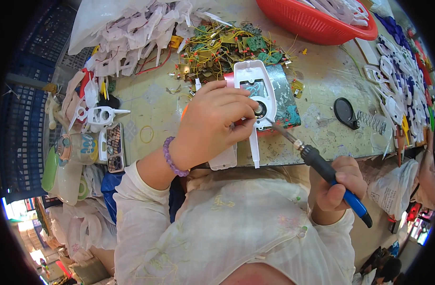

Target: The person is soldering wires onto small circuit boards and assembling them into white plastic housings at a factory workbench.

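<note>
My right hand (340,184) grips the blue and black handle of a soldering iron (317,160). The iron slants up and left, and its tip is close to the lower right of a white plastic housing (270,88). A round dark part (260,109) sits in a ring of that housing. My left hand (217,116) lies over the housing's left side, thumb and fingers pinched together beside the ring; what they hold is hidden. Below the housing, a second white plastic piece (224,159) is partly covered by my left hand and wrist.
Circuit boards with yellow wires (217,50) are heaped behind the housing. White plastic shells (136,35) pile up at far left. A red basket (312,23) stands at the back right. A black round cap (344,113) and a coil spring (372,122) lie to the right.
</note>
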`<state>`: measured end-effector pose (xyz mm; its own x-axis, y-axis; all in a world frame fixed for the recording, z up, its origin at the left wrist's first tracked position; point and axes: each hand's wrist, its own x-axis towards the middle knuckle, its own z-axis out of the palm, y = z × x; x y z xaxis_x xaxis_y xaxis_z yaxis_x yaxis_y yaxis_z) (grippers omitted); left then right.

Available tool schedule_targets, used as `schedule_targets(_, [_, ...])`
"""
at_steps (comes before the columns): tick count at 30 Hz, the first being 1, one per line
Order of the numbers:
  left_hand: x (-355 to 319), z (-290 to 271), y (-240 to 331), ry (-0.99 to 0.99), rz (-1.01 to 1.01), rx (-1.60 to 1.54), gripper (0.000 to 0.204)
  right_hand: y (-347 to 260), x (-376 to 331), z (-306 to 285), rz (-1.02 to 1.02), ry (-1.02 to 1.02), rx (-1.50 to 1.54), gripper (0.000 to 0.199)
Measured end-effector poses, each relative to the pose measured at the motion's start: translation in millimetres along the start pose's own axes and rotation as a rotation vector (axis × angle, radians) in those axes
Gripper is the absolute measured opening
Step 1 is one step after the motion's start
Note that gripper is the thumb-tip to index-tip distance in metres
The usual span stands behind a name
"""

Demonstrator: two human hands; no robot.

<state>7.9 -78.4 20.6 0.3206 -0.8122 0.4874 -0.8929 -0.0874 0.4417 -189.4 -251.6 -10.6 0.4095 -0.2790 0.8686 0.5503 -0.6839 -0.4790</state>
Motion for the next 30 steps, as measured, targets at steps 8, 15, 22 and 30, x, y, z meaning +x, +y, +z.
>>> schedule_targets(8, [-2, 0, 2, 0.007, -0.019, 0.044, 0.01, 1, 11, 3, 0.023, -0.118, 0.051, 0.021])
schedule_targets(15, [-4, 0, 2, 0.0, -0.025, 0.061, 0.009, 7, 9, 1, 0.021, -0.111, 0.106, 0.019])
schedule_targets(22, [-3, 1, 3, 0.015, -0.019, 0.076, 0.009, 7, 12, 1, 0.015, -0.134, 0.094, 0.019])
schedule_targets(30, [-3, 2, 2, 0.018, -0.023, 0.066, 0.009, -2, 35, 1, 0.008, -0.292, 0.022, 0.018])
